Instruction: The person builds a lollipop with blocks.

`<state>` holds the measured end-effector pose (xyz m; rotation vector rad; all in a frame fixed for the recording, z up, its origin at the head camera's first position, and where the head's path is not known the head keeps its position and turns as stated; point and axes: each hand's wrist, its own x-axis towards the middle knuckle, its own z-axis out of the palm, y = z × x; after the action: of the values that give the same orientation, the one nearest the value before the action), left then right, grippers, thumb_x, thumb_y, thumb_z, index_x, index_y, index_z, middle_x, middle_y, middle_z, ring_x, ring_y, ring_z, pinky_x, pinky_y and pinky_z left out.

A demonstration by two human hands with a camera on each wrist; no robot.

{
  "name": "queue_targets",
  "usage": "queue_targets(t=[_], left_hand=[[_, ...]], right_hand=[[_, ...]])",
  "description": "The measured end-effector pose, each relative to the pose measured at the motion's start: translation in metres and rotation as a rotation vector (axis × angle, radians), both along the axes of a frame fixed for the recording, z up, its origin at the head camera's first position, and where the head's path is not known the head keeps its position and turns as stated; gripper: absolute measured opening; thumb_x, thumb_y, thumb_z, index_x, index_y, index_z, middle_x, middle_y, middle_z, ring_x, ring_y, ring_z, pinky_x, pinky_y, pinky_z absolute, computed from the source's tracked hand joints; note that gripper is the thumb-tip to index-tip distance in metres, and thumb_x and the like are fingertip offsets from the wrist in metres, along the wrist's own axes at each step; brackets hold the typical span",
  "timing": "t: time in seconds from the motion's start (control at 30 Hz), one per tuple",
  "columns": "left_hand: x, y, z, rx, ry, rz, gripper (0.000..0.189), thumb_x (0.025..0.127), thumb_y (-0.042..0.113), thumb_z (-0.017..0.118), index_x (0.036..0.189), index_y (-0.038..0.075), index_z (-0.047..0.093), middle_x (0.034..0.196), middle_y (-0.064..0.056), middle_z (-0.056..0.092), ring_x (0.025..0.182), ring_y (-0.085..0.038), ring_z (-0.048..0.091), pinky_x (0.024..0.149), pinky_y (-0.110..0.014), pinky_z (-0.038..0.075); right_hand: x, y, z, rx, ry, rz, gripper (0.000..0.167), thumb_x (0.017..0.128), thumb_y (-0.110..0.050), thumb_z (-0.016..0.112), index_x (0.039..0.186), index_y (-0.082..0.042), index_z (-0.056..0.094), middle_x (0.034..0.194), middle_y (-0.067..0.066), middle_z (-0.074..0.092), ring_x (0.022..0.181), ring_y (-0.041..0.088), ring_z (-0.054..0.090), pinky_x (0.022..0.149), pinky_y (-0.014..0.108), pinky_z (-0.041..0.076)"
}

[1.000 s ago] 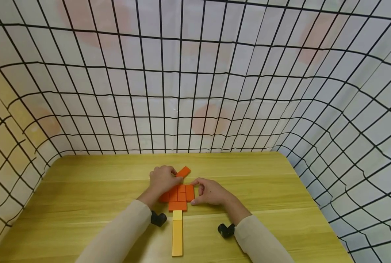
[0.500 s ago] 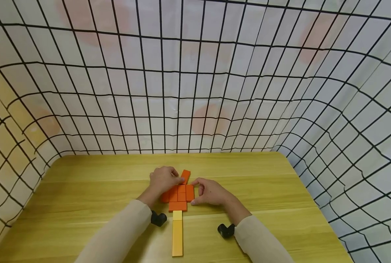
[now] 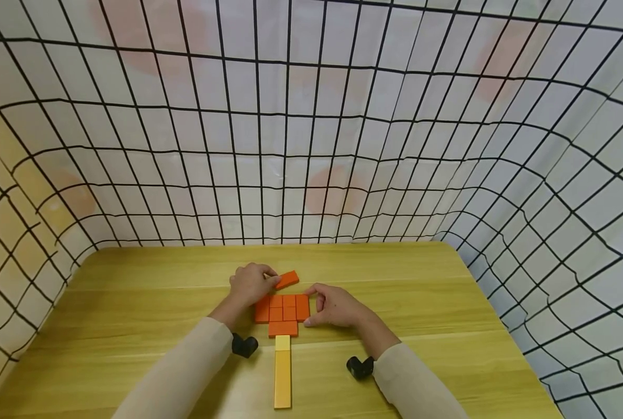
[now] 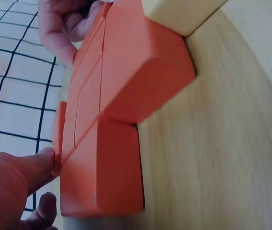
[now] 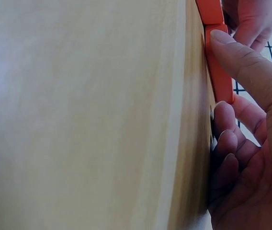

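Observation:
My left hand pinches one end of a loose orange block, which lies slanted just beyond a cluster of orange blocks. In the left wrist view the thumb of the left hand presses on that loose block. At the cluster's right end, my right hand grips the outermost orange block between thumb and index finger. The right wrist view has the thumb on the near side of this end block and the other fingers curled below.
A small yellow block and a long yellow block run in line from the cluster toward the person. All lie on a wood-grain table. Black wire mesh stands around the back and sides, with pale sheeting behind it.
The loose orange block has first turned more upright, then swung flatter. The left hand has shifted a little left, uncovering the cluster's left blocks. The right hand stays in place.

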<state>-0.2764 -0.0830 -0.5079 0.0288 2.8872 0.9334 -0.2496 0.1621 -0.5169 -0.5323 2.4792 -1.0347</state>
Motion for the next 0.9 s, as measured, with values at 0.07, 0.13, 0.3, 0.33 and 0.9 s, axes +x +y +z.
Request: queue_targets(t=[0.07, 0.13, 0.3, 0.33, 0.9], left_hand=[[-0.001, -0.004, -0.001, 0.020, -0.005, -0.013, 0.024, 0.097, 0.040, 0.069, 0.110, 0.023, 0.080, 0.112, -0.004, 0.074, 0.107, -0.035, 0.056, 0.088, -0.051, 0.037], [-0.002, -0.008, -0.003, 0.036, -0.010, -0.028, 0.024, 0.098, 0.040, 0.068, 0.111, 0.023, 0.079, 0.114, -0.004, 0.074, 0.108, -0.035, 0.058, 0.090, -0.052, 0.038], [-0.003, -0.018, -0.005, 0.086, -0.030, -0.069, 0.023, 0.098, 0.039, 0.068, 0.111, 0.023, 0.079, 0.117, -0.005, 0.074, 0.112, -0.031, 0.065, 0.097, -0.055, 0.041], [-0.003, -0.020, -0.006, 0.097, -0.036, -0.077, 0.022, 0.098, 0.038, 0.068, 0.111, 0.023, 0.079, 0.117, -0.005, 0.075, 0.112, -0.030, 0.065, 0.098, -0.056, 0.041], [-0.001, -0.026, -0.007, 0.142, -0.051, -0.155, 0.020, 0.097, 0.034, 0.070, 0.110, 0.024, 0.081, 0.117, 0.000, 0.075, 0.125, -0.031, 0.061, 0.107, -0.059, 0.035]], right_hand=[[0.000, 0.000, 0.000, -0.005, -0.003, 0.000, 0.061, 0.080, -0.036, 0.089, 0.131, -0.020, 0.061, 0.084, -0.001, 0.058, 0.069, 0.014, 0.049, 0.064, 0.029, 0.043], [0.000, 0.000, 0.000, -0.009, -0.004, 0.000, 0.061, 0.080, -0.036, 0.089, 0.131, -0.021, 0.061, 0.084, -0.001, 0.058, 0.069, 0.013, 0.050, 0.064, 0.028, 0.043], [0.000, -0.001, -0.001, -0.009, -0.005, -0.002, 0.061, 0.080, -0.036, 0.089, 0.132, -0.021, 0.061, 0.084, -0.001, 0.057, 0.069, 0.013, 0.049, 0.064, 0.028, 0.043], [0.000, -0.001, -0.001, -0.010, -0.006, -0.003, 0.061, 0.080, -0.036, 0.089, 0.132, -0.021, 0.061, 0.084, -0.001, 0.057, 0.069, 0.013, 0.049, 0.064, 0.028, 0.043], [-0.001, 0.000, -0.003, -0.015, -0.005, 0.001, 0.062, 0.079, -0.035, 0.089, 0.132, -0.021, 0.061, 0.083, -0.001, 0.058, 0.069, 0.013, 0.049, 0.064, 0.028, 0.043]])
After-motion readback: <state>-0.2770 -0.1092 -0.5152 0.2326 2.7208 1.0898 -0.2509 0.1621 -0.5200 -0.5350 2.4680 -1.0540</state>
